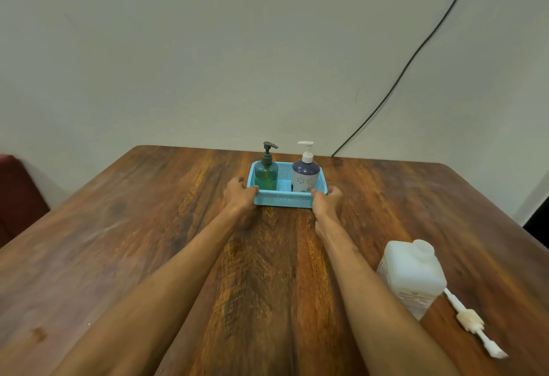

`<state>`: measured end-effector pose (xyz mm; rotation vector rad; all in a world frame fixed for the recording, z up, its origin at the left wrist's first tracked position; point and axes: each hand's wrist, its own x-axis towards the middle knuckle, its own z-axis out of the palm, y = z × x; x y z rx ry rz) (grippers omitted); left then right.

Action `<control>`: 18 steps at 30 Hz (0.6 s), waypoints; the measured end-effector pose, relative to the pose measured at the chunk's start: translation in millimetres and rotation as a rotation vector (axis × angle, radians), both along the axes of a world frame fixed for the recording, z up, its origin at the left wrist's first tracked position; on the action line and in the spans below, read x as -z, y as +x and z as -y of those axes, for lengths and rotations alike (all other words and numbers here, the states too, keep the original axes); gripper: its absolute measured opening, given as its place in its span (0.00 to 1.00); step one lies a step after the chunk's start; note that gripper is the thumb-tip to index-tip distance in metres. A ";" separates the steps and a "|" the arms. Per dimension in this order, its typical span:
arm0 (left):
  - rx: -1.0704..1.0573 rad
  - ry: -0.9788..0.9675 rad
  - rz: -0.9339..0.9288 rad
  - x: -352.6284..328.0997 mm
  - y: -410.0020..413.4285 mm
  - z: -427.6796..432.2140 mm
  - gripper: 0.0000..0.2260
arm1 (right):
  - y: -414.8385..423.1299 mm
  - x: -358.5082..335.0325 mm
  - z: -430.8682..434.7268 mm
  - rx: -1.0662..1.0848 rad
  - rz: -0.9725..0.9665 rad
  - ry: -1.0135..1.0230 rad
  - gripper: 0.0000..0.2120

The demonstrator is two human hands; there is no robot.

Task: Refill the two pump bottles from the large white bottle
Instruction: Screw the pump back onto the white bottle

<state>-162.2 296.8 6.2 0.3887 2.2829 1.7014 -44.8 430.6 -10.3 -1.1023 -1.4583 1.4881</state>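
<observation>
Both arms are bare: the left forearm (pixel 166 283) shows at 7 o'clock and the right forearm (pixel 368 283) at 5 o'clock, with fine dark hairs visible on it. The left grip (pixel 240 194) and right grip (pixel 328 200) are bare as well.

Soft, even, rather dim light; pale sheen on the table (pixel 104 227) at 9 o'clock; wide-angle stretching and slight blur toward the edges.

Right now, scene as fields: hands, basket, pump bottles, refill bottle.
left hand: grips left end of blue basket
right hand: grips its right end
blue basket: on table, far centre
green pump bottle: upright in basket, left
purple pump bottle: upright in basket, right
large white bottle: on table, near right, untouched
loose white pump: lying on table beside it
</observation>
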 end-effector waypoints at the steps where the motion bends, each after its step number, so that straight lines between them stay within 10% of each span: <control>1: 0.007 0.009 -0.025 -3.9 7.5 4.8 0.26 | 6.2 -4.1 6.5 -0.003 -0.012 0.024 0.16; 18: 0.149 0.245 -0.235 -19.2 195.9 93.7 0.20 | 159.8 -23.1 124.4 -0.145 -0.048 0.452 0.19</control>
